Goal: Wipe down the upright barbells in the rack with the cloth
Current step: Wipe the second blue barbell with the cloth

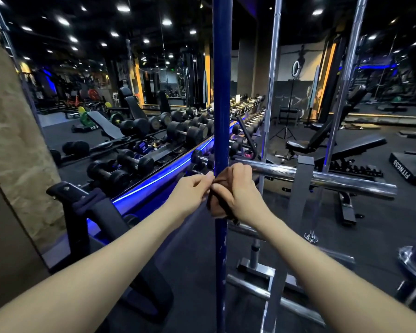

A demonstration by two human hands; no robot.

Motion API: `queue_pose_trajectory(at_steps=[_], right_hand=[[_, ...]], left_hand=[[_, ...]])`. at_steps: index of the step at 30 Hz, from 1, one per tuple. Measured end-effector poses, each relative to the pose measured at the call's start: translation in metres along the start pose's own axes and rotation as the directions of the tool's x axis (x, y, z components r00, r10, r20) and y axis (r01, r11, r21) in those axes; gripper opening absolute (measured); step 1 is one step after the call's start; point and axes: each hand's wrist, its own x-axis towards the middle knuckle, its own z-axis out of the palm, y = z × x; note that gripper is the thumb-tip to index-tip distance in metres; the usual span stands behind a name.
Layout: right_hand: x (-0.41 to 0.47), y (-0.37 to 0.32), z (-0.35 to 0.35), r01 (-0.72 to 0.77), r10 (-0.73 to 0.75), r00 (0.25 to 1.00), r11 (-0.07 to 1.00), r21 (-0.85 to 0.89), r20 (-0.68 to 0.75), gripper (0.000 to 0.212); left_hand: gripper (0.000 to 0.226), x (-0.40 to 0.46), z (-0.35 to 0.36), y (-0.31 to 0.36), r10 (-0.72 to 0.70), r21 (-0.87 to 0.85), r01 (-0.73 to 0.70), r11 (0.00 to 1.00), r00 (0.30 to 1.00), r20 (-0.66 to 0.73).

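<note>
A blue upright barbell [222, 92] stands straight ahead and runs from the floor past the top of the view. A brown cloth [217, 203] is wrapped round it at waist height. My right hand [239, 191] grips the cloth against the bar from the right. My left hand [192, 191] pinches the cloth's edge from the left with thumb and fingers. Two chrome upright barbells [273, 80] [346, 80] stand to the right, behind a horizontal chrome bar [322, 179].
A long dumbbell rack [154, 150] with blue lighting runs along the mirror at the left. Black adjustable benches [334, 145] stand at the right on dark rubber flooring. A grey metal rack base [262, 272] lies by the blue bar's foot. A black padded stand [87, 203] sits lower left.
</note>
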Motion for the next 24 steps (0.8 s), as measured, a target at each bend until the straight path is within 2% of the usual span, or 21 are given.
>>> queue_pose_trajectory(at_steps=[1,4,5,8,10,12,14,15,17,20,24], right_hand=[[-0.004,0.002,0.003,-0.007,0.007,1.000,1.000,0.023,-0.008,0.045],[-0.023,0.016,0.019,-0.052,0.052,0.997,0.998,0.017,0.049,0.051],[-0.029,0.020,0.024,-0.092,0.091,0.992,0.996,0.005,0.092,0.051],[-0.036,0.026,0.033,-0.173,0.184,0.960,0.982,-0.072,0.210,0.052],[-0.032,0.021,0.034,-0.183,0.203,0.949,0.978,-0.103,0.240,0.052],[-0.017,0.009,0.025,-0.176,0.184,0.963,0.983,-0.056,0.196,0.051],[0.003,-0.005,0.011,-0.130,0.131,0.988,0.991,-0.014,0.087,0.052],[0.012,-0.009,0.004,-0.097,0.098,0.994,0.995,-0.018,0.058,0.053],[0.017,-0.011,-0.003,-0.055,0.054,0.997,0.998,0.008,0.050,0.050],[0.001,0.002,0.003,-0.063,0.061,0.998,0.995,0.078,0.034,0.048],[-0.019,0.025,0.016,-0.092,0.089,0.979,0.996,0.005,0.186,0.054]], left_hand=[[0.076,-0.002,0.000,-0.001,-0.002,-0.003,0.003,1.000,1.000,0.009],[0.033,-0.005,0.002,-0.010,-0.059,-0.010,0.060,0.998,0.998,0.022],[0.029,-0.007,0.003,-0.009,-0.080,-0.017,0.080,0.997,0.997,0.019],[0.031,-0.009,0.004,-0.011,-0.084,-0.026,0.084,0.996,0.996,-0.011],[0.031,-0.013,0.005,-0.012,-0.085,-0.032,0.084,0.996,0.996,-0.036],[0.031,-0.016,0.005,-0.010,-0.069,-0.016,0.068,0.998,0.997,-0.038],[0.037,-0.017,0.003,-0.006,-0.042,-0.012,0.042,0.999,0.999,-0.030],[0.039,-0.017,0.001,-0.004,-0.067,-0.017,0.066,0.998,0.996,-0.059],[0.043,-0.018,-0.001,-0.001,-0.117,-0.010,0.117,0.993,0.988,-0.105],[0.044,-0.023,0.010,-0.002,-0.099,0.022,0.102,0.995,0.990,-0.103],[0.031,-0.025,0.023,-0.011,-0.088,0.010,0.090,0.996,0.986,-0.141]])
